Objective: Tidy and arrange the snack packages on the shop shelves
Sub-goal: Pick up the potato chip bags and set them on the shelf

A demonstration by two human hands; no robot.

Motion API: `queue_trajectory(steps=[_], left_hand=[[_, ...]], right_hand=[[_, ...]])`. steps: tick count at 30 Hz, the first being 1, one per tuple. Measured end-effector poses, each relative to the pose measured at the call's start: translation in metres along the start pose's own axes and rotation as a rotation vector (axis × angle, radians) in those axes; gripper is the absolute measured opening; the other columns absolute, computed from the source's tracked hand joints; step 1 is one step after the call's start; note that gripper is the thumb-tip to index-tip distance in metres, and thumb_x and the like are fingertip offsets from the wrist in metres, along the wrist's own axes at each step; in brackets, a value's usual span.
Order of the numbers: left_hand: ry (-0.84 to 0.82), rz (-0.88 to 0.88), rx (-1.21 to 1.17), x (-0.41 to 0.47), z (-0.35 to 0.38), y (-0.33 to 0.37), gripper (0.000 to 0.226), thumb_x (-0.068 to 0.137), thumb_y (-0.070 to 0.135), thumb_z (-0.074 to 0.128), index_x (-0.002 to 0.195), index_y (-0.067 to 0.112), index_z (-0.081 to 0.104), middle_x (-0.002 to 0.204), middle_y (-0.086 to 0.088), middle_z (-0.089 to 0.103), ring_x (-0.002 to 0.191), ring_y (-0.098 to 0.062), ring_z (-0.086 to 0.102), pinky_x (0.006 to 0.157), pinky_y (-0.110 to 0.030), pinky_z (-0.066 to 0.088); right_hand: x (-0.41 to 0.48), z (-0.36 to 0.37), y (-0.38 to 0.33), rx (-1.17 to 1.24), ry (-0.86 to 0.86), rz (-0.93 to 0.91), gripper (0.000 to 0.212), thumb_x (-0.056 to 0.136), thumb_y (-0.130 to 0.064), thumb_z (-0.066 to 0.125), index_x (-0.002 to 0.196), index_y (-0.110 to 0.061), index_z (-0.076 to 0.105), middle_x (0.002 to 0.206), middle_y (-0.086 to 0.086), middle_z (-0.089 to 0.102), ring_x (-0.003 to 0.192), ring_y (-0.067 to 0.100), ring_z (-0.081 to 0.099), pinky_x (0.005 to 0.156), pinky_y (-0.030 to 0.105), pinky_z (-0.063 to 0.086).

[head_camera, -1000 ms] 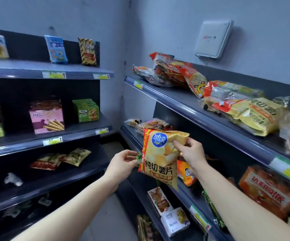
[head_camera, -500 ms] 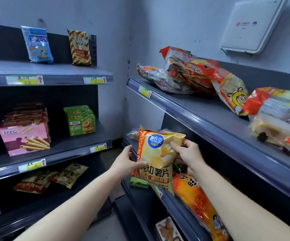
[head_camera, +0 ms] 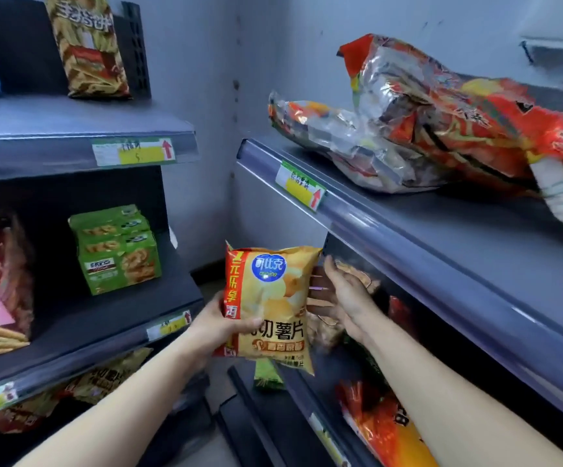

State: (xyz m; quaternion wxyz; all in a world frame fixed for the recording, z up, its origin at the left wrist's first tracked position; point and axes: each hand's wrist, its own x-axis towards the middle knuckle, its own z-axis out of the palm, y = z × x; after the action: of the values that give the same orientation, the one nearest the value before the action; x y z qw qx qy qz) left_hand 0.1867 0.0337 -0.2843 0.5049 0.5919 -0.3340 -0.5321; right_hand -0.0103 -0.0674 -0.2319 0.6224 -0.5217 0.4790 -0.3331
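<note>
Clamping the upright chip bag [head_camera: 270,298] at its lower left, the left hand [head_camera: 217,326] holds it; the right hand [head_camera: 340,298], fingers straight, lies just right of it.

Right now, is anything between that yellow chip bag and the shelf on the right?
Yes. The right hand is open between the chip bag, held by the left hand, and the shelf; other snack packets already lie there.

Dim cool light, glare on foil bags [head_camera: 391,129], wide-angle bending, soft blur
</note>
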Motion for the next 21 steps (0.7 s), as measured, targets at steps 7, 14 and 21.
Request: queue_trajectory(steps=[7, 14, 21], left_hand=[[0.071, 0.008, -0.049, 0.077, -0.049, 0.031, 0.078, 0.057, 0.014, 0.086, 0.125, 0.018, 0.048, 0.103, -0.005, 0.073, 0.089, -0.023, 0.072, 0.078, -0.044, 0.058], [0.049, -0.031, -0.065, 0.121, -0.080, 0.034, 0.071, 0.060, 0.012, 0.084, 0.121, 0.022, 0.049, 0.104, -0.008, 0.073, 0.088, -0.025, 0.072, 0.070, -0.041, 0.059], [-0.013, -0.059, -0.022, 0.150, -0.086, 0.029, 0.077, 0.057, 0.016, 0.085, 0.124, 0.021, 0.049, 0.105, -0.006, 0.073, 0.090, -0.023, 0.072, 0.076, -0.042, 0.058]], right_hand=[[0.113, 0.026, 0.034, -0.763, 0.176, -0.042, 0.032, 0.089, -0.013, 0.060, 0.121, -0.020, 0.061, 0.122, 0.004, 0.062, 0.113, 0.023, 0.058, 0.087, 0.027, 0.043], [0.178, 0.052, 0.077, -1.318, 0.001, 0.045, 0.086, 0.085, -0.028, 0.064, 0.149, -0.044, 0.009, 0.160, 0.014, -0.002, 0.143, 0.038, 0.020, 0.111, 0.047, 0.030], [0.177, 0.045, 0.085, -1.675, 0.183, 0.024, 0.038, 0.093, -0.006, 0.043, 0.128, -0.011, 0.054, 0.113, 0.007, 0.066, 0.109, 0.025, 0.060, 0.096, 0.033, 0.040]])
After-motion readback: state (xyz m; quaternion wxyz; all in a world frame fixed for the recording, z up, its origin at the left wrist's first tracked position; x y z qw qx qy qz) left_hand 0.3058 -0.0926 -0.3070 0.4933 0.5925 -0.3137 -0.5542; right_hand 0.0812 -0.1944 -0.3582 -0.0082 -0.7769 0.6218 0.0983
